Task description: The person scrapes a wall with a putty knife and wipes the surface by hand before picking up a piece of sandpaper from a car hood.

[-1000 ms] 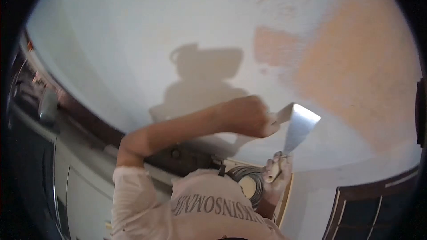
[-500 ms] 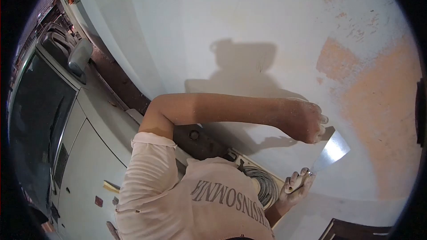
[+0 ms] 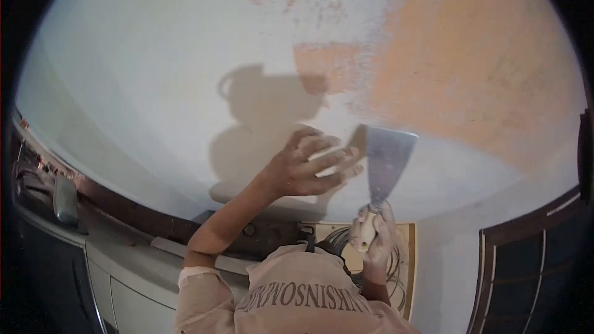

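My right hand (image 3: 382,229) grips the light handle of a putty knife (image 3: 388,159), whose broad metal blade points up toward the wall (image 3: 154,43). To the left of the blade, my left hand (image 3: 306,166) has its fingers spread and holds nothing; pale dust or filler coats the fingers. Above the blade, the white wall shows a large peach-coloured area (image 3: 445,68) with ragged white edges. A smaller peach patch (image 3: 328,65) lies to its left. Shadows of my head and hand fall on the wall.
Below my right hand, a coil of grey cable (image 3: 396,263) lies in a pale-edged box or frame (image 3: 410,241). A dark barred window (image 3: 513,278) is at the lower right. At the lower left stands a vehicle (image 3: 133,300) with a side mirror (image 3: 65,199).
My view has swung right, bringing more of the peach area in. My left hand has gone from curled to spread fingers. The putty knife is now more upright in my right hand.
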`<state>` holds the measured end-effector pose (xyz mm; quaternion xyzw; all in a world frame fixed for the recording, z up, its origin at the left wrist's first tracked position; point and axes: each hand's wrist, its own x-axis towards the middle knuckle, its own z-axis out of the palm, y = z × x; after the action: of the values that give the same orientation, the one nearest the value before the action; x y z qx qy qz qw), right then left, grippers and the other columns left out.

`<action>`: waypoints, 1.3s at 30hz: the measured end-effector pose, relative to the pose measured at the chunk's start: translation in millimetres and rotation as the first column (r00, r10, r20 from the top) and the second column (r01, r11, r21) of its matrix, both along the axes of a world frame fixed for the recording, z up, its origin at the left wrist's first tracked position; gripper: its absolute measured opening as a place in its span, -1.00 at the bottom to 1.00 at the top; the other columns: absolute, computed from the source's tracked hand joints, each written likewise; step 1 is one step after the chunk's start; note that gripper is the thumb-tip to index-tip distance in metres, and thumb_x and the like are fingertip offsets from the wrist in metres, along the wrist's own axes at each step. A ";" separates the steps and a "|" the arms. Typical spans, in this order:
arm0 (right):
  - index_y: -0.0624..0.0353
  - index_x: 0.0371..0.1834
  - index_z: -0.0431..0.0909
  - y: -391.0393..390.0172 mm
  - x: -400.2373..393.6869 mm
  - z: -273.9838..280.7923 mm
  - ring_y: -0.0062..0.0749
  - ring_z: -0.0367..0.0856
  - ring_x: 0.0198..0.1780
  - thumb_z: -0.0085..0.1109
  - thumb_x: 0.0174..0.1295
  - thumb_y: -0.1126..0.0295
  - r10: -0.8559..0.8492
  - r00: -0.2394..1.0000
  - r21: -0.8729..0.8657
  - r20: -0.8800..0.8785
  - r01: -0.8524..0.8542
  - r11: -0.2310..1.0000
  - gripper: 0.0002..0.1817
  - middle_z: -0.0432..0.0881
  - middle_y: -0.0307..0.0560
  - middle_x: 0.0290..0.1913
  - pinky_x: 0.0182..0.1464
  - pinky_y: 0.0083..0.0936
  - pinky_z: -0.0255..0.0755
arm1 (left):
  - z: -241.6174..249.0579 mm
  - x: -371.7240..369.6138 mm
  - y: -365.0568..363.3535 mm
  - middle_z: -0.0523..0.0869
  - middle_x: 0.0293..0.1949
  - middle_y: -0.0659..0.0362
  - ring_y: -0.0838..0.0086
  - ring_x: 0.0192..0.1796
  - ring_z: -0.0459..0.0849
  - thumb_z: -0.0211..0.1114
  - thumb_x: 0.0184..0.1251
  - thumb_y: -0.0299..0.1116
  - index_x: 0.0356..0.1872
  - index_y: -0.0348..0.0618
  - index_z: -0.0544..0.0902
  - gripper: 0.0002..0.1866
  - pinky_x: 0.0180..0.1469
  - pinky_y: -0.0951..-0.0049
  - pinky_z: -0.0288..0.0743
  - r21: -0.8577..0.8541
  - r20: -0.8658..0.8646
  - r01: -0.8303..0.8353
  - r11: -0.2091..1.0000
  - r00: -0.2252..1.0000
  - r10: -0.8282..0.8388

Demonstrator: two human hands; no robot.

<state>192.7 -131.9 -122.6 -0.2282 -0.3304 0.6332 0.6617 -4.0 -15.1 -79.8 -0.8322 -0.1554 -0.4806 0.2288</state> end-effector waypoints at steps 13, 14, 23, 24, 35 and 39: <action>0.08 0.44 -0.16 22.9 -25.4 23.7 -0.54 0.42 -0.63 -0.17 0.38 0.33 0.054 0.995 0.078 0.086 -0.061 0.995 -0.39 0.47 0.05 -0.24 -0.69 -0.69 0.31 | 5.6 16.9 28.9 0.63 -0.03 0.53 0.44 0.09 0.45 0.26 -0.05 0.20 -0.16 0.29 0.66 -0.56 0.19 0.18 0.03 0.030 0.276 -0.226 0.974 0.938 0.209; 0.04 0.45 -0.19 22.7 -24.5 23.0 -0.54 0.42 -0.62 -0.18 0.38 0.34 0.053 0.994 0.071 0.092 -0.060 0.996 -0.37 0.47 0.05 -0.24 -0.69 -0.69 0.30 | 5.3 17.3 30.1 0.64 -0.04 0.53 0.43 0.08 0.45 0.25 -0.06 0.21 -0.17 0.28 0.67 -0.55 0.17 0.19 0.03 0.022 0.288 -0.217 0.976 0.936 0.202; -0.02 0.46 -0.24 21.4 -17.7 11.5 -0.52 0.44 -0.58 -0.16 0.38 0.37 0.078 0.996 0.099 0.049 -0.083 0.992 -0.34 0.48 0.10 -0.20 -0.64 -0.69 0.31 | -0.3 17.4 33.1 0.64 -0.05 0.54 0.39 0.05 0.47 0.25 -0.11 0.22 -0.24 0.25 0.70 -0.55 0.15 0.20 0.08 0.033 0.257 -0.222 0.974 0.944 0.206; -0.02 0.46 -0.24 22.4 -17.1 10.3 -0.52 0.44 -0.58 -0.16 0.38 0.37 0.098 0.995 0.117 0.024 -0.100 0.988 -0.34 0.48 0.10 -0.20 -0.63 -0.69 0.32 | 0.6 17.9 33.2 0.64 -0.05 0.55 0.39 0.05 0.47 0.26 -0.11 0.21 -0.23 0.25 0.70 -0.55 0.14 0.21 0.10 0.030 0.266 -0.231 0.972 0.940 0.215; -0.08 0.47 -0.22 14.3 -17.5 12.5 -0.61 0.40 -0.59 -0.18 0.40 0.37 0.043 0.994 0.046 0.099 -0.048 0.998 -0.36 0.46 0.00 -0.24 -0.61 -0.72 0.30 | 1.3 20.5 29.5 0.65 -0.06 0.58 0.39 0.05 0.45 0.25 -0.07 0.22 -0.22 0.27 0.70 -0.56 0.14 0.28 0.09 -0.022 0.277 -0.232 0.972 0.933 0.229; -0.07 0.46 -0.17 7.3 -26.0 24.9 -0.66 0.38 -0.61 -0.19 0.41 0.33 0.008 0.991 -0.002 0.136 -0.008 1.000 -0.40 0.43 -0.08 -0.29 -0.62 -0.76 0.29 | 2.3 20.7 27.3 0.65 -0.07 0.55 0.39 0.07 0.42 0.27 -0.09 0.16 -0.23 0.22 0.71 -0.58 0.10 0.32 0.16 -0.011 0.300 -0.271 0.963 0.917 0.261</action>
<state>166.8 -124.5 -97.7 -0.2700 -0.3752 0.6192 0.6348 16.7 12.2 -77.5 -0.7175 -0.2924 -0.5675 0.2786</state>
